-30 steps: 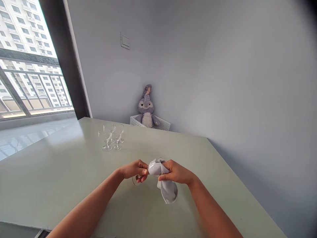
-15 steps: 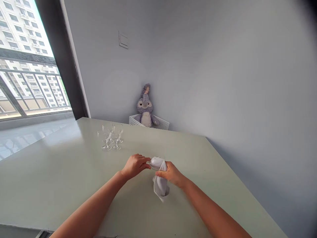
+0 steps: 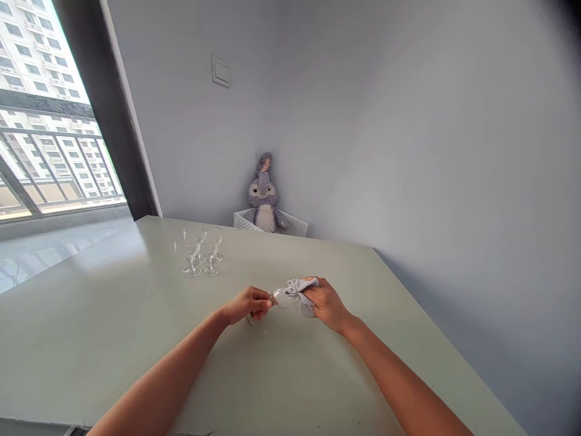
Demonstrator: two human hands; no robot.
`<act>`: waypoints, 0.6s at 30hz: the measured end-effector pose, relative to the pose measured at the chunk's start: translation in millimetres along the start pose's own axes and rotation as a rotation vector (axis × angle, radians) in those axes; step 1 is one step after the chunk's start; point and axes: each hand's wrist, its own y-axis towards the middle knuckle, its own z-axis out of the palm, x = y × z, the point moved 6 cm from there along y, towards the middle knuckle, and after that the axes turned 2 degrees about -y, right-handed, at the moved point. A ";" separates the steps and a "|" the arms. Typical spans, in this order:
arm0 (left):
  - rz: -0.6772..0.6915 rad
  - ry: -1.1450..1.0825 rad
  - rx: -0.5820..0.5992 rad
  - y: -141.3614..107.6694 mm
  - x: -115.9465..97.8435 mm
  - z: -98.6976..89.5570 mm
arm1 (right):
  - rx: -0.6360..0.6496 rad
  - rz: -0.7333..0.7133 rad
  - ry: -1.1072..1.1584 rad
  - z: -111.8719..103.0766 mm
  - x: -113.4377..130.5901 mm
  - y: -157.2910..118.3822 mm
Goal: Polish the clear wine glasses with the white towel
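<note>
A clear stemmed glass (image 3: 282, 298) lies sideways in the air above the pale green table (image 3: 254, 375), its bowl toward the right. My left hand (image 3: 252, 304) pinches the stem, and part of the round foot shows beneath the fingers. A light grey cloth (image 3: 302, 287) is bunched in my right hand (image 3: 327, 304), closed around it at the rim end of the bowl. Some of the cloth covers the rim, so whether fingers reach inside the glass is hidden.
Several clear stemmed glasses (image 3: 210, 266) stand upright in a group at the back left of the table. Beyond the far edge, a grey plush toy (image 3: 264, 203) sits in a white perforated basket (image 3: 297, 227) against the wall.
My right hand has risen slightly and shifted right; the cloth that hung down is now gathered up at the rim. The glass bowl shows more, and the left hand has turned around the stem.
</note>
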 end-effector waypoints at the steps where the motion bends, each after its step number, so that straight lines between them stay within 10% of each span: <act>1: -0.008 0.003 -0.033 0.9 1.7 -2.4 | -0.032 0.039 -0.007 -1.2 -4.1 -2.6; 6: -0.019 0.064 -0.250 4.4 7.4 -15.7 | -0.261 0.215 -0.081 -17.6 -5.4 -12.9; 13: 0.025 0.601 -0.422 5.0 6.0 -2.7 | -0.018 -0.152 -0.228 18.4 58.3 9.2; 18: 0.256 0.896 -0.490 -3.7 -12.5 5.8 | -0.046 0.058 -0.209 30.7 44.2 36.5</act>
